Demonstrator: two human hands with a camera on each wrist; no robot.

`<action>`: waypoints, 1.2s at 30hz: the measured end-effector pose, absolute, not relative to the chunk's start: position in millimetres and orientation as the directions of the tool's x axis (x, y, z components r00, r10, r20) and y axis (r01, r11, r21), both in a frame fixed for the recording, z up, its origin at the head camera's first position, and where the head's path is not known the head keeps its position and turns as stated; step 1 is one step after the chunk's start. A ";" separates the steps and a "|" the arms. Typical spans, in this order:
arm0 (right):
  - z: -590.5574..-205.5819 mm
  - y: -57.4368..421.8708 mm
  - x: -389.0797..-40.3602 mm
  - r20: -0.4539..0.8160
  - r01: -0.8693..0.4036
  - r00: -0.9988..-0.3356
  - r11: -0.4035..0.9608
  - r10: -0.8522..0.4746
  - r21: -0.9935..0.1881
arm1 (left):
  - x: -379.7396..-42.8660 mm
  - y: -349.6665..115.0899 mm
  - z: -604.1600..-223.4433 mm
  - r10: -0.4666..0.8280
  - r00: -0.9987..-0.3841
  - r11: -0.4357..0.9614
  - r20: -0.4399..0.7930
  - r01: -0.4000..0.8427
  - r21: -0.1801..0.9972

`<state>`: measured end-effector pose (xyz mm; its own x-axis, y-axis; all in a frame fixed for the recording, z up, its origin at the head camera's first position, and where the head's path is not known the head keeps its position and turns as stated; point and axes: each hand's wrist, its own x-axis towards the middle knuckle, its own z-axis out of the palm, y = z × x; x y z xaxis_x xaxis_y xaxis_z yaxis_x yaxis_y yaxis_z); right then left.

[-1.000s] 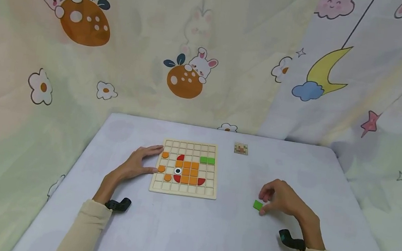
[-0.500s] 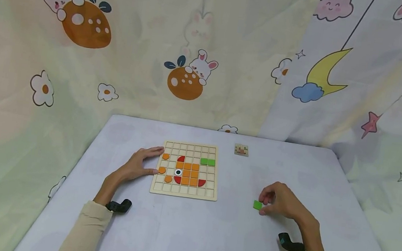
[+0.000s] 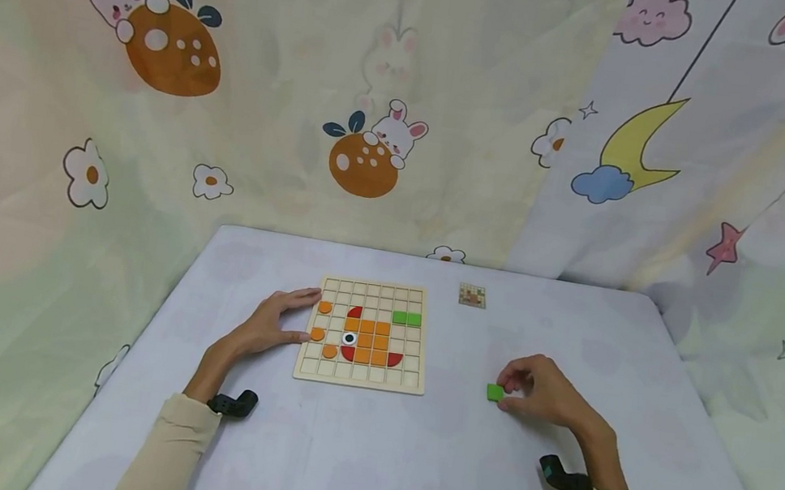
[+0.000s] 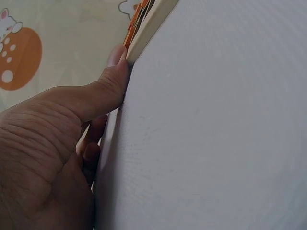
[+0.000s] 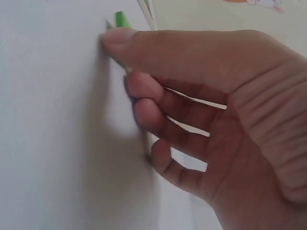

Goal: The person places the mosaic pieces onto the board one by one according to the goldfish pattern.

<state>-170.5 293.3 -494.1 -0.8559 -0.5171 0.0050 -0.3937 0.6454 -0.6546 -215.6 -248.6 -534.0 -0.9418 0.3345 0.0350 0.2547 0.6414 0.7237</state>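
Note:
My left hand [image 3: 265,327] rests at the left edge of a pale wooden grid board [image 3: 362,374], thumb and fingers spread along the rim. The left wrist view has the thumb pressed to the board's side [image 4: 149,31]. On the grid lie orange square tiles [image 3: 372,342], orange round tiles [image 3: 325,307], red quarter-round tiles [image 3: 395,360], a white tile with a black eye [image 3: 349,339] and two green square tiles [image 3: 406,319]. To the right of the board, my right hand [image 3: 540,390] pinches a green square tile [image 3: 494,392] between thumb and fingers, low over the table.
A small pattern card [image 3: 472,296] lies behind and right of the board. White cloth [image 3: 367,454] covers the table, and a printed curtain [image 3: 269,115] hangs behind its far edge. Each wrist wears a black camera [image 3: 566,475].
My right hand has moved slightly left toward the board with the green square tile. The left hand stays at the board's edge. The head view has shifted a little.

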 end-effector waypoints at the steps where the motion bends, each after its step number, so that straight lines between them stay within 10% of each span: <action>1: -494.8 292.3 -171.8 0.011 -0.396 -0.859 0.652 -0.512 -0.647 | -215.7 -248.5 -533.7 0.334 -0.942 0.642 0.032 0.252 0.724; 36: -502.7 204.9 -247.4 0.115 -0.387 -0.894 0.617 -0.434 -0.685 | -215.6 -250.1 -530.7 0.333 -0.943 0.636 0.017 0.238 0.734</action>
